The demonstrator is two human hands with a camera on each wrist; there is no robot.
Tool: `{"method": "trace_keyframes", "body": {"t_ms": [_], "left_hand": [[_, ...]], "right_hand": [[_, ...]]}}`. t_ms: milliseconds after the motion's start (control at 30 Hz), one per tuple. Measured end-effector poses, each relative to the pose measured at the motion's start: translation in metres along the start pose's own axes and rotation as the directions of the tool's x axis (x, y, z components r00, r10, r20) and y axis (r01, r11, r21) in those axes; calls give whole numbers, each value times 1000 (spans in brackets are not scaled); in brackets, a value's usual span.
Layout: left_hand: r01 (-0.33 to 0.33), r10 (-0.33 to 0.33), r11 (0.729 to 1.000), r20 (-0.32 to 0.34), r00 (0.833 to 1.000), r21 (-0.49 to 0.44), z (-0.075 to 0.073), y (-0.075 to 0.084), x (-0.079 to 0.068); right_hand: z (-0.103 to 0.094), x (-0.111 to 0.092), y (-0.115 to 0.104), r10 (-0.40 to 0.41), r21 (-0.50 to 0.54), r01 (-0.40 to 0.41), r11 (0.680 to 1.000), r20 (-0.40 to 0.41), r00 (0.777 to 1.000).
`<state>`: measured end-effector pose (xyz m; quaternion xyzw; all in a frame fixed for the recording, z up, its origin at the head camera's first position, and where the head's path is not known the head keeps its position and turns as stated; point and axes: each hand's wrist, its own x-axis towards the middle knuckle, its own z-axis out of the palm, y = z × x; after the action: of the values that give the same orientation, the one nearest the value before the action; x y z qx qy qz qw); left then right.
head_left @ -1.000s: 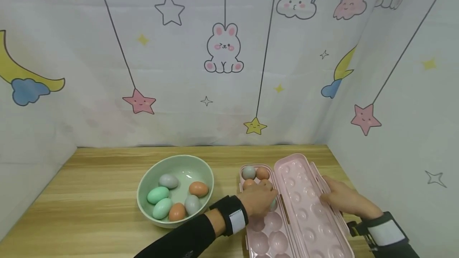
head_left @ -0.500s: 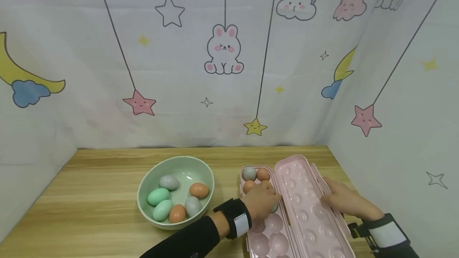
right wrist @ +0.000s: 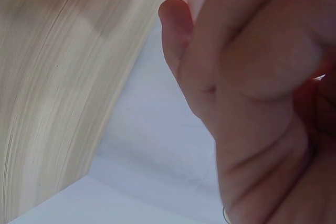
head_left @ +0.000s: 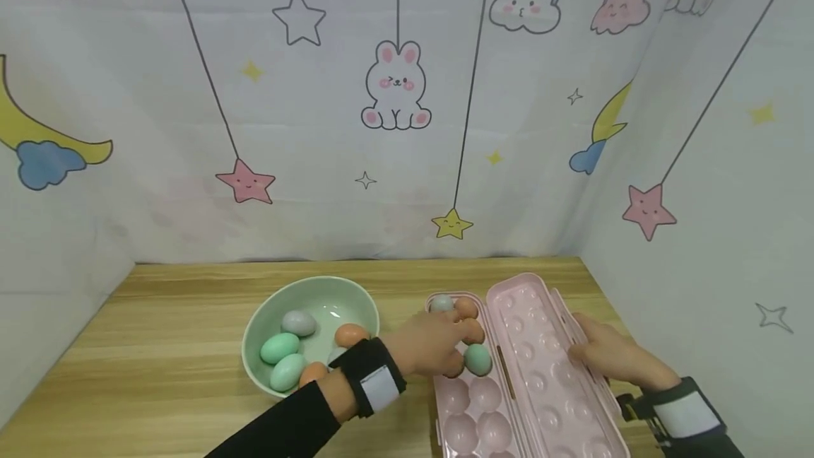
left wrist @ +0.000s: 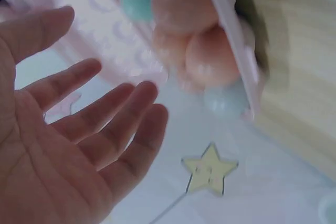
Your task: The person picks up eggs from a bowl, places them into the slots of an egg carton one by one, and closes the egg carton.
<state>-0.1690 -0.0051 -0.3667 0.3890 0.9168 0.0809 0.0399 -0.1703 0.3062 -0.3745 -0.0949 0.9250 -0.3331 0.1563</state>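
Observation:
A pink egg box (head_left: 455, 432) lies with its lid (head_left: 540, 373) folded back to the right. Its far cups hold a grey egg (head_left: 441, 303), brown eggs (head_left: 466, 307) and a green egg (head_left: 478, 360). Over the box's left side hovers my left hand (head_left: 422, 345), partly hiding the eggs under it. In the left wrist view this hand (left wrist: 79, 129) has spread, loosely bent fingers and an empty palm, apart from the brown egg (left wrist: 212, 59). My right hand (head_left: 613, 352) grips the lid's right edge; in the right wrist view its fingers (right wrist: 252, 61) curl round pink plastic.
Left of the box stands a light green bowl (head_left: 254, 313) with several grey, green and brown eggs (head_left: 280, 348), partly overlapped by my left wrist strap. The wooden table (head_left: 159, 359) ends at a printed cloth wall (head_left: 318, 225) behind and on the right.
My left hand has let go of the green egg, which now shows in its cup, and has drawn back leftward. My right hand keeps its hold on the lid.

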Motion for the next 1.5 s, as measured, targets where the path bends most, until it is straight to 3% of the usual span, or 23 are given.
{"method": "trace_keyframes", "body": {"t_ms": [100, 200, 333, 433, 533, 700, 833, 1000, 1267, 1500], "left_hand": [[49, -46, 995, 31, 998, -85, -20, -19, -20], [133, -129, 986, 53, 990, -100, -35, -41, -41], [228, -217, 960, 87, 972, -161, -43, -69, -66], [283, -260, 940, 137, 956, -192, -40, -84, -82], [345, -309, 922, 203, 929, -175, -34, -90, -94], [456, -395, 877, 313, 864, -152, -22, -93, -106], [510, -434, 836, 327, 840, -201, -16, -93, -113], [532, -450, 830, 361, 817, -169, -12, -94, -119], [499, -451, 864, 337, 826, -66, -8, -87, -123], [453, -427, 891, 313, 848, -10, -4, -86, -124]], "right_hand": [[-1, 1, 0, 0, 5, 0, 1000, 2, 1000], [-1, 1, 1, 6, 14, -6, 1000, 10, 1000], [-2, 1, 3, 0, 33, -1, 999, 21, 1000], [-2, 1, 4, -18, 45, 17, 999, 24, 1000], [-1, 0, 5, -38, 44, 37, 998, 20, 999], [-1, -1, 3, -38, 34, 38, 999, 12, 999], [0, 0, 2, -23, 40, 22, 999, 18, 1000], [-1, 0, 3, -9, 54, 8, 999, 24, 1000], [0, 0, 3, -19, 40, 19, 999, 8, 1000], [0, -1, 0, -42, 18, 43, 999, -8, 999]]}}
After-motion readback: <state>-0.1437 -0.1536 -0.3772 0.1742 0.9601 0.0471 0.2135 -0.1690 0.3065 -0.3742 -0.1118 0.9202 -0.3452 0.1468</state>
